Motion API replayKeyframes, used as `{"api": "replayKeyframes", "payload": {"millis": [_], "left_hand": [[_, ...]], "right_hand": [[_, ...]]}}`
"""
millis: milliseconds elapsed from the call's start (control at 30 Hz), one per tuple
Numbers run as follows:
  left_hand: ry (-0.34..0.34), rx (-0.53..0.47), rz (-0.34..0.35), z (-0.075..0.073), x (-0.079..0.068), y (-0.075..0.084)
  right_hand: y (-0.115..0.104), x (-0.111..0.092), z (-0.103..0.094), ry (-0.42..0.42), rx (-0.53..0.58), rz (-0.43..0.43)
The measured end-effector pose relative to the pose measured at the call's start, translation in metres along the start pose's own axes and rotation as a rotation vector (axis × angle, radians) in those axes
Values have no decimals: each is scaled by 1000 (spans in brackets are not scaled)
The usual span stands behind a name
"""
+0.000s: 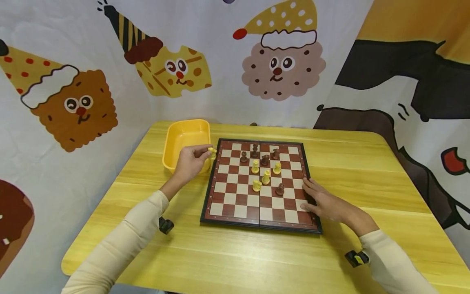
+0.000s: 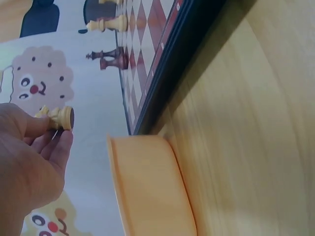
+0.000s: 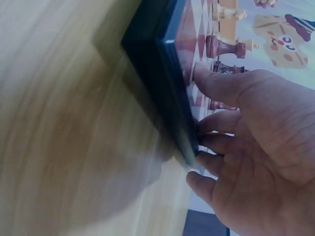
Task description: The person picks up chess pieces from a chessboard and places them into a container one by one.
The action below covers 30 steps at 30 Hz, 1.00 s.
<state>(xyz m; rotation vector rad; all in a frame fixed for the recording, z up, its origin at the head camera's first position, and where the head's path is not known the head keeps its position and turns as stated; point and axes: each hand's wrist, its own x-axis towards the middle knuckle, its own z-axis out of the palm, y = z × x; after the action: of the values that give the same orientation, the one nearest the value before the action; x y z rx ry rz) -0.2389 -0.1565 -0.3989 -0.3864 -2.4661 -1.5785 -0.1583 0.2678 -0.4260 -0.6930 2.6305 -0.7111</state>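
My left hand (image 1: pixel 191 162) pinches a pale yellow chess piece (image 2: pixel 61 118) between thumb and fingers, its dark base facing outward in the left wrist view. In the head view that piece is up by the chessboard's far left edge, beside the yellow basin (image 1: pixel 170 141). The brown-and-cream chessboard (image 1: pixel 229 211) lies unfolded, with several yellow pieces (image 1: pixel 266 177) and several dark brown pieces (image 1: pixel 280 189) standing on it. At the board's right edge rests my right hand (image 1: pixel 327 203), fingers spread, with thumb and fingertips on the border (image 3: pixel 165 73).
Under the board and basin is a wood-grain table (image 1: pixel 367 163) with rounded corners. A white cloth (image 1: pixel 224 61) printed with cartoon snacks hangs behind and to the left. Each wrist carries a small black camera, such as the left one (image 1: pixel 166 225).
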Motion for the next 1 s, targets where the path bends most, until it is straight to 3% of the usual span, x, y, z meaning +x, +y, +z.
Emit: {"api": "replayKeyframes", "payload": {"millis": [400, 667, 1000], "left_hand": [[130, 72, -40, -18, 10, -7], [187, 91, -89, -27, 12, -21], [227, 96, -145, -35, 9, -27]], "right_hand": [[8, -2, 2, 34, 13, 3], [6, -2, 4, 36, 24, 28], [12, -2, 5, 48, 55, 24]]}}
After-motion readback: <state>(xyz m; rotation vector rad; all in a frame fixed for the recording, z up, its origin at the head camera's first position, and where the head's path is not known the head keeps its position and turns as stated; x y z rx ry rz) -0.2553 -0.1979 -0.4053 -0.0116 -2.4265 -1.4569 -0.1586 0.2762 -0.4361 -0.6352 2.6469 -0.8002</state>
